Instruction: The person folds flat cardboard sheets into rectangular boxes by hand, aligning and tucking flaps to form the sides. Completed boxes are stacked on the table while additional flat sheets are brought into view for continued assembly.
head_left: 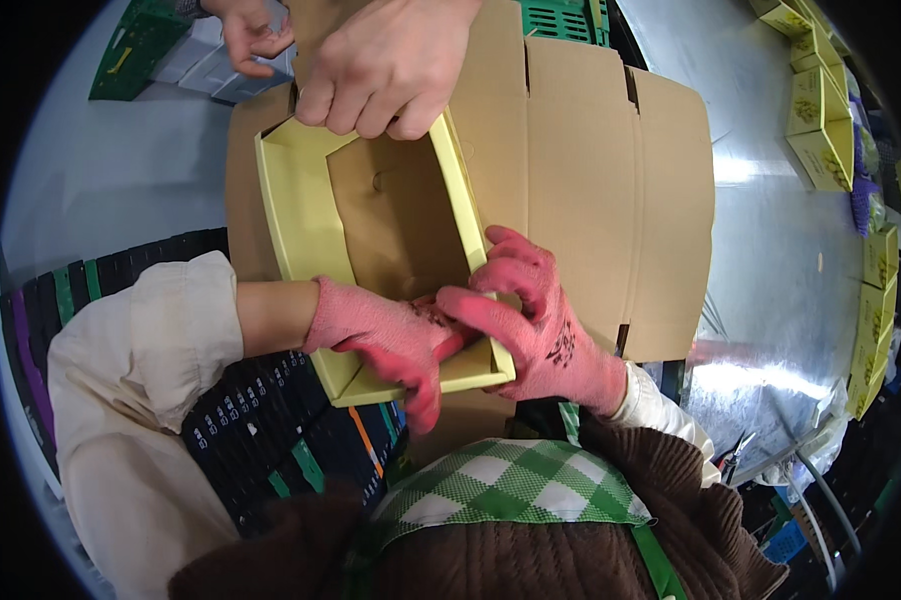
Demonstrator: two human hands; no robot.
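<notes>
A pale yellow open-topped cardboard box (pixel 296 225) stands tilted in front of me, its brown bottom showing. My left hand (pixel 396 335), in a pink glove, reaches over its left wall and closes on the near end, some fingers inside and one hanging over the near rim. On the near right corner, my right hand (pixel 541 325), also pink-gloved, bends its fingers over the right wall; parts of its grip are hidden. Another person's bare hand (pixel 391 75) is closed over the far wall. That person's second hand (pixel 251 35) hovers at the far left, apart from the box.
Flattened brown cardboard (pixel 581 190) lies under and right of the box. A metal table (pixel 761 270) extends to the right, with several yellow boxes (pixel 821 125) along its edge. Dark crates (pixel 256 420) stand near left; a green crate (pixel 561 20) sits at the far side.
</notes>
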